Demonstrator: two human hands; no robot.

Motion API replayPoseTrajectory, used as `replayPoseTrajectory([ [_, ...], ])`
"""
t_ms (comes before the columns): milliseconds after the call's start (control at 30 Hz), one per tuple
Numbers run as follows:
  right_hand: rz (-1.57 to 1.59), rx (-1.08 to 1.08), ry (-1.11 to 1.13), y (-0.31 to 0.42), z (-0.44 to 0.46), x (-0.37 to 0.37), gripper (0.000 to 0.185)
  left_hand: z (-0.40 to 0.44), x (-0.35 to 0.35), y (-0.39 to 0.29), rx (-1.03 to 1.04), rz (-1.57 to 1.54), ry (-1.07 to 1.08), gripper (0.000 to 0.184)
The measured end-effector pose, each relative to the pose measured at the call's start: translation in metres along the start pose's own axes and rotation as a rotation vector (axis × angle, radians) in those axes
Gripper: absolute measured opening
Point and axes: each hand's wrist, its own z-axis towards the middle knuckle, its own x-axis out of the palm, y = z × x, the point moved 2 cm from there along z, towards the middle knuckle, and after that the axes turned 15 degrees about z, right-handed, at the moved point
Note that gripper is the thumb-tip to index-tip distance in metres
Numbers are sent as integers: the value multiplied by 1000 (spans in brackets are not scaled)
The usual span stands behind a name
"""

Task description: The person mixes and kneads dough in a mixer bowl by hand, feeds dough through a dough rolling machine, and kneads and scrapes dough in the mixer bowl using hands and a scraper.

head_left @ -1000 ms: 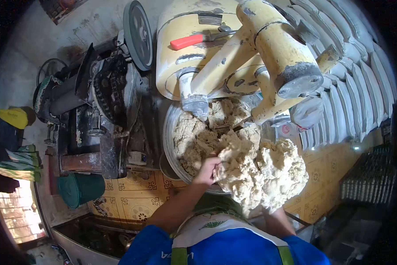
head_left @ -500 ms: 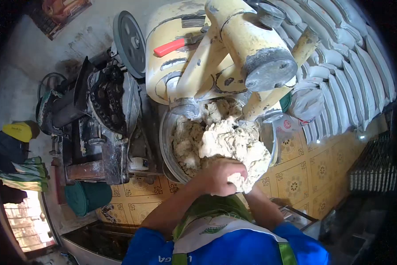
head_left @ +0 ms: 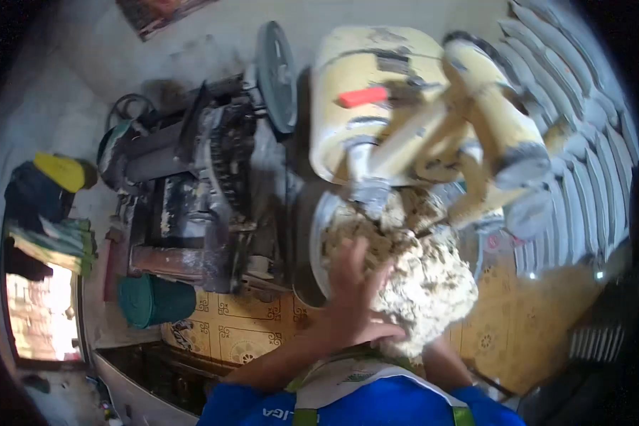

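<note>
A big lump of pale, sticky dough (head_left: pixel 426 295) hangs over the near rim of the metal mixer bowl (head_left: pixel 318 248). More dough (head_left: pixel 348 231) sits inside, under the mixer's arms. My left hand (head_left: pixel 355 298) is open beside the lump's left side, fingers spread upward and thumb close to the dough. My right forearm (head_left: pixel 443 362) runs up beneath the lump. The dough covers the right hand itself; it appears to bear the lump from below, its fingers out of sight.
The cream mixer (head_left: pixel 333 135) stands over the bowl, with a red-handled tool (head_left: pixel 363 97) on top. Dark roller machinery (head_left: pixel 184 184) is at left, above a green bucket (head_left: pixel 156 302). White sacks (head_left: pixel 582 192) are stacked at right. Patterned tiles (head_left: pixel 248 323) cover the floor.
My left hand has let go of the dough and opened at its left. The view has swung, shifting the scene rightward. The lump now sits nearer my body relative to the bowl.
</note>
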Motion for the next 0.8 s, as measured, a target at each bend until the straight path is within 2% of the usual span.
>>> replayPoseTrajectory([
  [67,35,53,-91,-19,1,24,55,-31,46,2,-211,-921,146,104],
  [200,45,103,-244,-93,-12,57,55,-78,43,44,-216,-913,186,116],
  [333,-40,224,58,-193,20,112,55,-84,-4,119,-179,-925,-34,119],
  [433,-72,318,289,-279,38,158,55,-44,-90,186,-146,-637,-73,120],
  [467,-83,350,373,-320,64,196,55,-22,-122,211,-117,-598,-96,120],
  [533,-98,412,528,-387,97,251,55,19,-186,263,-77,-301,-204,119],
  [633,-100,497,745,-509,164,347,55,76,-262,358,-167,-32,-272,106],
  [700,-100,553,874,-593,189,386,55,91,-293,413,-146,298,-605,97],
  [733,-99,578,945,-599,189,386,55,82,-296,428,-146,301,-602,97],
  [800,-55,410,622,-645,276,365,46,65,-289,451,-228,277,-692,90],
])
